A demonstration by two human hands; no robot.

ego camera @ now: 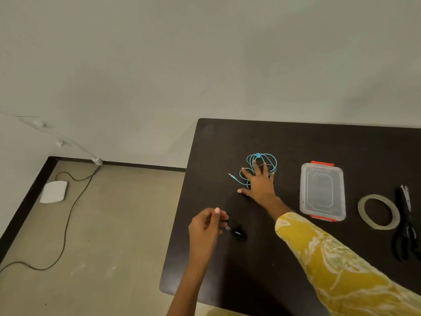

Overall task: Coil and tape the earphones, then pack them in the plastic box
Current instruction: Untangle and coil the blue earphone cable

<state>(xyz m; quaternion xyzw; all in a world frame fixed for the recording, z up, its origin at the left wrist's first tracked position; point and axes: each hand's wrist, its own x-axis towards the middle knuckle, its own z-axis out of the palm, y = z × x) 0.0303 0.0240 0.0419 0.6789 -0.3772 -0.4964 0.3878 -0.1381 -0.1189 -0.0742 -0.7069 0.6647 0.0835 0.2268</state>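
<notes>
- The right hand (258, 183) lies flat with spread, straight fingers (247, 173) on the thin turquoise earphone cable (262, 164), which sits in loose loops on the dark brown bench (284, 258), left of the box. The loops are not tied, so if the hand slides or lifts quickly they can spread or tangle, and the coiling becomes harder.
- The small metal plug (232, 176) of this cable points out free to the left of the hand. It can catch in a loop when the cable is gathered.
- The left hand (208, 225) pinches with curled fingers a small black item (237, 231) with a shiny part, near the front left edge of the bench. I cannot tell if it is a second pair of earphones already coiled or something else, because it is black on a dark surface. It is close to the edge, so a careless release can send it to the floor.
- The clear plastic box with orange clips (322, 190) has its lid closed, I judge. Both hands are busy, so opening it later can disturb an untaped coil.
- The grey roll of tape (378, 212) and the black scissors (406, 226) lie well apart from the cable, at the right side. Reaching for them means one hand must leave the cable, and the coil can spring open before the tape is on.
</notes>
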